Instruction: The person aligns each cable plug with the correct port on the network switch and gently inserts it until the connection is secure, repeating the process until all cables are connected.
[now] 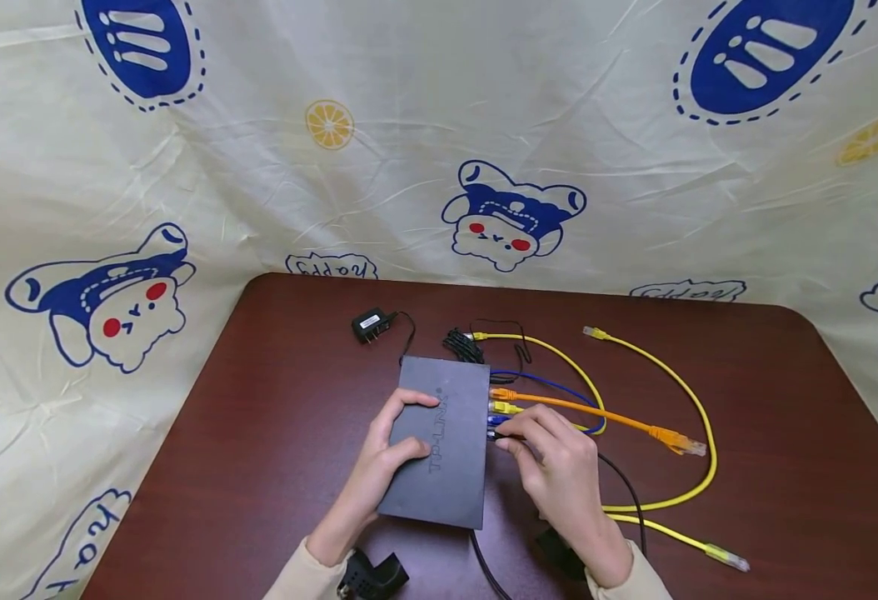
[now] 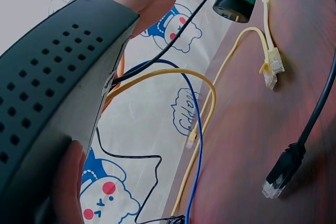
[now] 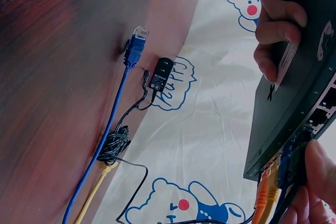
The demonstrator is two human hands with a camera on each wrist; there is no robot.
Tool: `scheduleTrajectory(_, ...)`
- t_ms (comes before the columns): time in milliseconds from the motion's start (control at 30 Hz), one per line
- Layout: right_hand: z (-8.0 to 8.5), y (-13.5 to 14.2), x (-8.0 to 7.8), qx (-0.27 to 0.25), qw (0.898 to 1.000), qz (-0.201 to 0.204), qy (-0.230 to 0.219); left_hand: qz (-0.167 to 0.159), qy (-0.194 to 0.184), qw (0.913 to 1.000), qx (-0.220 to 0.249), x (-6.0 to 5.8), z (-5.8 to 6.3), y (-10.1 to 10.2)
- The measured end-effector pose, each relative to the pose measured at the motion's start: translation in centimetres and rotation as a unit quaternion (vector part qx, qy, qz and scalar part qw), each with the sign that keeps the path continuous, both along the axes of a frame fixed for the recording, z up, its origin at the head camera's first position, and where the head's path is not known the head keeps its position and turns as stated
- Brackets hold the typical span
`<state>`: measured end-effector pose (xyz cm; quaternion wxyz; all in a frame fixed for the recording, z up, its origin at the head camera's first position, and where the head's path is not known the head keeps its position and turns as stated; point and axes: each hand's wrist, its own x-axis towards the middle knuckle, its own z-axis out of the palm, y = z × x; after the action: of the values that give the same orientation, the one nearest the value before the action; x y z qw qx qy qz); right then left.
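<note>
A dark grey TP-LINK network switch is held up over the table, its port side facing right. My left hand grips it from the left, with the thumb and a finger on top and more fingers curled under the base. At the ports, my right hand pinches the plug of a black network cable between thumb and fingers. Beside that plug sit a blue plug, a yellow plug and an orange plug in the row. Bare ports show on the other side of the black plug.
A black power adapter lies at the back left, with its bundled cord behind the switch. Loose cable ends rest on the brown table: yellow plugs, an orange plug and a black plug. A patterned cloth hangs behind.
</note>
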<state>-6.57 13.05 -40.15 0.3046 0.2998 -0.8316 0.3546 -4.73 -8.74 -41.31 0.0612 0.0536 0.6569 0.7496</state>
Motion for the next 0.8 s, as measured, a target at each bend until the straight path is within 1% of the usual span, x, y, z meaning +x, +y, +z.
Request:
scheduleTrajectory(233,0.02,-0.13,0.1,0.001,1.0,-0.012,0.02,-0.006,0.001,1.0,-0.003,-0.13,-0.06,0.23)
scheduleTrajectory(333,-0.02,-0.04,0.15,0.001,1.0,-0.011,0.012,-0.008,0.005,0.9999,-0.005,-0.18,-0.11,0.37)
scheduleTrajectory(500,-0.2,0.0,0.09,-0.011,1.0,0.003,-0.008,0.001,0.011,0.9999,-0.007,-0.12,-0.18,0.45)
scheduleTrajectory(667,-0.26,-0.18,-0.06,-0.016,1.0,0.003,0.01,0.006,0.013,0.9999,-0.008,-0.12,-0.29,0.48)
scheduleTrajectory(800,-0.23,-0.29,-0.13,-0.018,1.0,0.006,0.005,0.01,0.016,0.9997,-0.013,-0.18,-0.35,0.46)
